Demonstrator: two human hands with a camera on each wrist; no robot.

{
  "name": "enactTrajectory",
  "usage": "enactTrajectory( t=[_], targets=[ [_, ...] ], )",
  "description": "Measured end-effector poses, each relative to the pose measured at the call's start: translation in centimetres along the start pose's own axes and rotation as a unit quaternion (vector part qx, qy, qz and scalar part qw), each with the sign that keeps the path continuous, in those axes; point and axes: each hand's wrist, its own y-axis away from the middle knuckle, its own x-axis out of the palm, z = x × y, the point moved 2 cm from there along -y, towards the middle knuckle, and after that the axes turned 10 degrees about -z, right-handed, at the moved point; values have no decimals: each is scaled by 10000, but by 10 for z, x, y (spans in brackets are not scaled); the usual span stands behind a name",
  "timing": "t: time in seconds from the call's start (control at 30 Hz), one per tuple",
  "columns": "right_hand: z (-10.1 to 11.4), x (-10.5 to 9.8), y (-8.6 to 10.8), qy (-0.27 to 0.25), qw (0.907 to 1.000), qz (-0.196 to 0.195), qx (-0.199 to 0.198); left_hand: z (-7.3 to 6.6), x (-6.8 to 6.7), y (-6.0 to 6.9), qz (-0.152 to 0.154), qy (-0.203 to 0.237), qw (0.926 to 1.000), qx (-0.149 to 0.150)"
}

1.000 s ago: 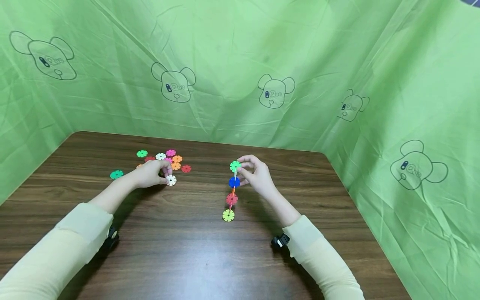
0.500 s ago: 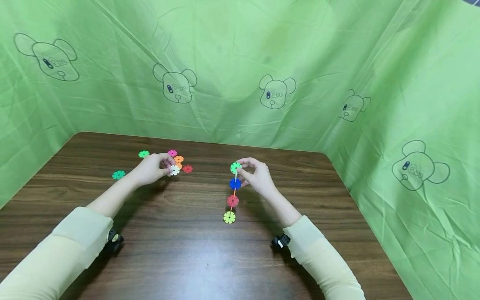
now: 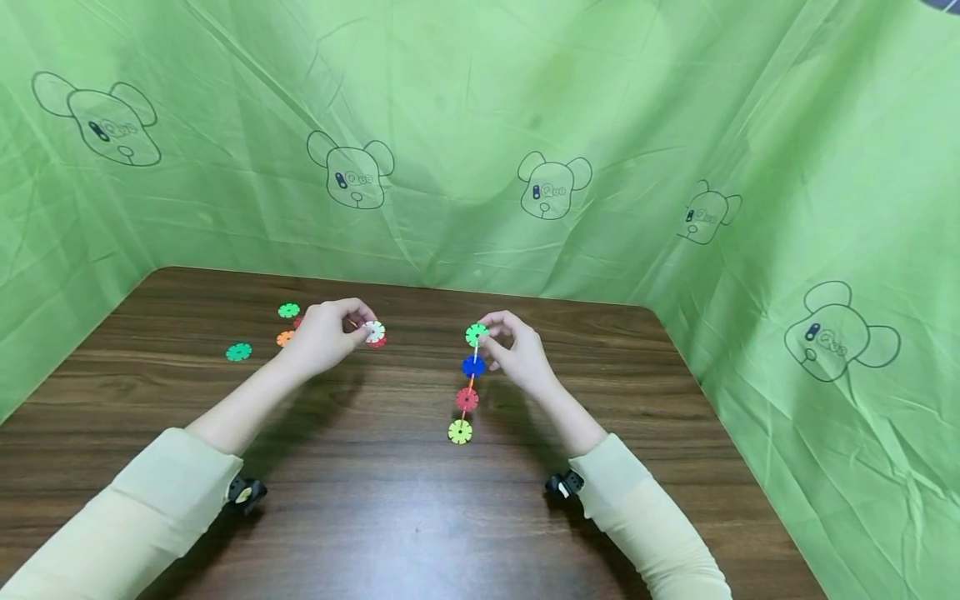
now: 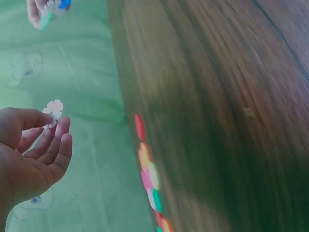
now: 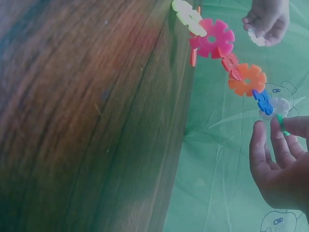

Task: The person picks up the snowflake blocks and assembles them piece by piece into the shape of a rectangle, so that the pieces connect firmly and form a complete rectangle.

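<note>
My left hand (image 3: pixel 324 335) pinches a white notched disc (image 3: pixel 374 332) between thumb and forefinger, raised off the table; the left wrist view shows this white disc (image 4: pixel 53 109) at the fingertips. My right hand (image 3: pixel 519 355) holds the top of a chain of interlocked discs by its green disc (image 3: pixel 476 335). Below that come a blue disc (image 3: pixel 473 367), a red disc (image 3: pixel 467 399) and a yellow-green disc (image 3: pixel 461 432) at the bottom. In the right wrist view, a pink disc (image 5: pixel 212 38), an orange disc (image 5: pixel 247 80) and a white disc (image 5: pixel 280 106) show between them.
Loose discs lie on the wooden table (image 3: pixel 360 500) around my left hand: a teal one (image 3: pixel 239 352), a green one (image 3: pixel 288 310), an orange one (image 3: pixel 285 338) and others partly hidden. A green curtain (image 3: pixel 450 100) with printed bear heads hangs behind and at the sides.
My left hand has lifted the white disc away from the loose discs, moving right and slightly farther back. My right hand and the chain have shifted only slightly.
</note>
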Motion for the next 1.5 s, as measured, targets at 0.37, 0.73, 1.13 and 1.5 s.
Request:
enactTrajectory(
  t=[0.37, 0.73, 1.13, 1.5],
  targets=[
    [1, 1, 1, -556, 9984, 76, 14, -39, 7, 3, -398, 564, 9975, 145],
    [9, 2, 4, -862, 9961, 74, -156, -64, 19, -2, -475, 1116, 9926, -29],
    [22, 5, 11, -522, 9933, 23, -1032, -72, 29, -2, -244, 2289, 9700, -778],
    [35, 8, 17, -230, 9810, -164, -1920, -79, 30, 1, -132, 2521, 9620, -1042]
  ],
)
